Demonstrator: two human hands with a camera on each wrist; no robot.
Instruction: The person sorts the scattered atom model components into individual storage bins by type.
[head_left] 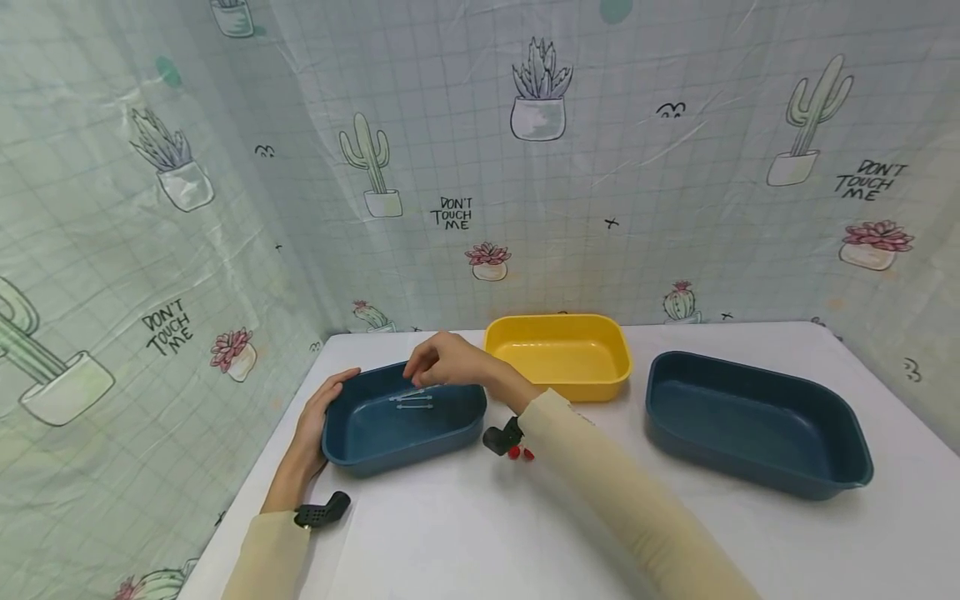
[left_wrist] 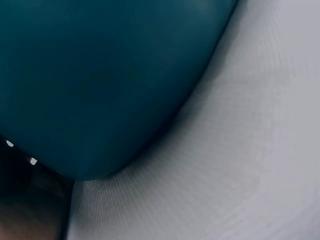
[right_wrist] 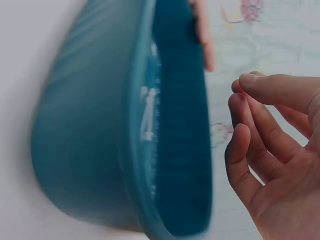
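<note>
My left hand rests along the left outer wall of a dark blue bin, its fingertips at the back left corner. That bin's smooth wall fills much of the left wrist view. My right hand hovers above the bin's back part. In the right wrist view its fingers are loosely bent, thumb close to the index fingertip, with nothing visible between them. Several thin white sticks with thicker ends, like cotton swabs, lie on the bin's floor, below my right hand.
A yellow bin stands at the back middle, partly behind my right forearm. Another dark blue bin is on the right. Small red pieces lie on the white table beside my right sleeve. A patterned curtain surrounds the table.
</note>
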